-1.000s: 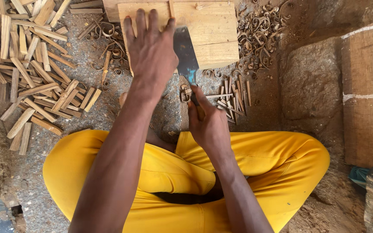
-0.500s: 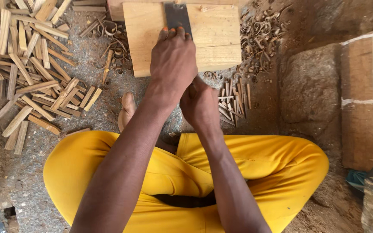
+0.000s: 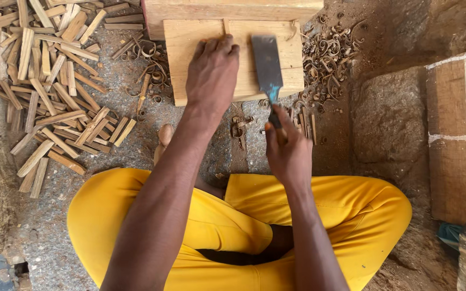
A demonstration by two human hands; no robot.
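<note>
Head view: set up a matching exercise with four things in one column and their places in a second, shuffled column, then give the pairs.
Things:
1. left hand
2. right hand
3. pile of cut wood sticks
4. curled wood shavings

Places:
A. on the ground right of the wooden block
B. flat on top of the wooden block
C. spread on the ground left of the block
D. gripping the handle of the wide-bladed chisel

Pairs: 1-B, 2-D, 3-C, 4-A
</note>
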